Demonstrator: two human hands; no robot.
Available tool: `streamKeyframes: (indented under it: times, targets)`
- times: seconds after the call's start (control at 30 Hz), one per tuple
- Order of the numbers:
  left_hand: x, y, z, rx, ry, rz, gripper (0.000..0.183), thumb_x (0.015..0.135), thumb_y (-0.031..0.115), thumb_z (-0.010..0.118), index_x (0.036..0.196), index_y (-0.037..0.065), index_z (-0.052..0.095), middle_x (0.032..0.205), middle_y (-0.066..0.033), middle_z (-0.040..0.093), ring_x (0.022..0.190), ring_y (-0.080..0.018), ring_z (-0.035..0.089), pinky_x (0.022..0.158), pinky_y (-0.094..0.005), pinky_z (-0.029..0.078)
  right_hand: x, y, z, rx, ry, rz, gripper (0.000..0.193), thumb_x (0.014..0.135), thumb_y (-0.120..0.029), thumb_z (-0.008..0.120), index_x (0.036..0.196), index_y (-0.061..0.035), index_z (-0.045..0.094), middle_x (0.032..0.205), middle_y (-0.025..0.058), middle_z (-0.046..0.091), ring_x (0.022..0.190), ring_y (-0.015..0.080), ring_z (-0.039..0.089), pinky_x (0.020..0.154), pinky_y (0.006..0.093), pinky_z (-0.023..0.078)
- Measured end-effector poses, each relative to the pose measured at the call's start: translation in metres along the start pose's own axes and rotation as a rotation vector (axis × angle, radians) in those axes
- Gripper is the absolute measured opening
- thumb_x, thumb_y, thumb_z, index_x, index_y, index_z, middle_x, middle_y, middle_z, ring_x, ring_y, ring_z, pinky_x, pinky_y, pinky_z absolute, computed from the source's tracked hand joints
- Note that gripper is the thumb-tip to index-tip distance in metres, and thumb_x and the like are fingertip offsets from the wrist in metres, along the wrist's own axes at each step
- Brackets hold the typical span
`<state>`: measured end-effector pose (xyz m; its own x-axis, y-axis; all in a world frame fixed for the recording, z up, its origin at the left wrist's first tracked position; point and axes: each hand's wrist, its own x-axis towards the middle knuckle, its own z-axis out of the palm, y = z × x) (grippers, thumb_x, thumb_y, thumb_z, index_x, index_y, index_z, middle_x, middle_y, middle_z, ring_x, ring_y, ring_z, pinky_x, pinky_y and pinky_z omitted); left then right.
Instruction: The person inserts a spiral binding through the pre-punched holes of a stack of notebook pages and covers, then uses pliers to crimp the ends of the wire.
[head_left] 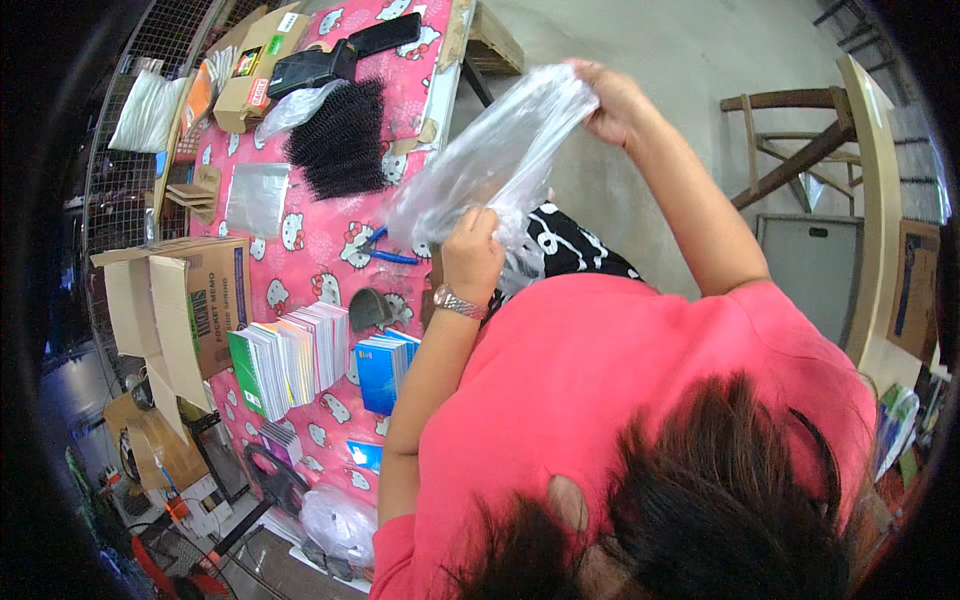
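Note:
A transparent plastic bag (pixel 490 145) is stretched between my two hands, above the table's edge and my lap. My right hand (pixel 612 105), farther out, is closed on one end of it. Nearer my body, my left hand (pixel 472 250), with a metal watch on the wrist, is closed in a fist on the gathered lower part. Pliers with blue handles (pixel 388 250) lie on the table just left of my left hand. Black spiral binding coils (pixel 338 140) lie in a pile beyond them. Whatever the bag might contain cannot be made out.
A pink patterned cloth (pixel 275 295) covers the table. On it stand a row of spiral notebooks (pixel 290 360), blue notebooks (pixel 382 375) and a grey cup-like holder (pixel 371 309). Open cardboard boxes (pixel 215 300) line the far left side. A wooden stool (pixel 790 140) stands at the right.

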<state>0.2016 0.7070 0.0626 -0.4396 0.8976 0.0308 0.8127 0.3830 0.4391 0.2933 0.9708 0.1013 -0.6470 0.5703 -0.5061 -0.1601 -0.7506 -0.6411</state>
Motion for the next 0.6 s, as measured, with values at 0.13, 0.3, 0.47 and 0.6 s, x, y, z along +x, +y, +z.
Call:
streamKeyframes:
  times: [0.13, 0.3, 0.47, 0.6]
  targets:
    - [-0.006, 0.007, -0.023, -0.48, 0.263, 0.246, 0.012, 0.069, -0.008, 0.05, 0.077, -0.002, 0.057, 0.092, -0.0164, 0.069, 0.077, -0.0309, 0.065, 0.071, -0.0348, 0.051, 0.019, -0.001, -0.034, -0.026, 0.277, -0.246, 0.027, 0.095, -0.01, 0.045, 0.119, -0.0003, 0.05, 0.109, 0.0153, 0.059, 0.094, 0.0223, 0.061, 0.077, 0.0403, 0.056]
    - [-0.039, -0.01, -0.037, -0.809, 0.056, 0.129, 0.015, 0.07, -0.012, 0.046, 0.062, 0.0, 0.05, 0.09, -0.0166, 0.069, 0.079, -0.023, 0.067, 0.074, -0.0314, 0.051, 0.011, -0.011, -0.041, -0.767, 0.496, -0.654, 0.038, 0.088, -0.015, 0.059, 0.123, -0.003, 0.05, 0.099, 0.0135, 0.063, 0.086, 0.0213, 0.063, 0.069, 0.0355, 0.052]
    - [-0.044, -0.022, -0.025, -1.768, 0.062, -0.177, 0.021, 0.075, -0.01, 0.045, 0.061, 0.006, 0.046, 0.087, -0.0122, 0.068, 0.081, -0.0228, 0.066, 0.077, -0.037, 0.053, 0.018, -0.017, -0.024, -0.807, 0.362, -0.598, 0.056, 0.077, -0.023, 0.072, 0.128, -0.0062, 0.053, 0.087, 0.0137, 0.064, 0.078, 0.0252, 0.06, 0.074, 0.037, 0.05]
    - [-0.04, -0.02, -0.024, -1.974, 0.061, -0.319, 0.016, 0.079, -0.007, 0.045, 0.074, 0.009, 0.047, 0.092, -0.0118, 0.066, 0.087, -0.024, 0.065, 0.082, -0.0417, 0.055, -0.03, -0.001, -0.001, -1.025, 0.084, -1.067, 0.034, 0.08, -0.015, 0.07, 0.112, -0.0057, 0.061, 0.093, 0.007, 0.061, 0.09, 0.0189, 0.059, 0.081, 0.0324, 0.047]
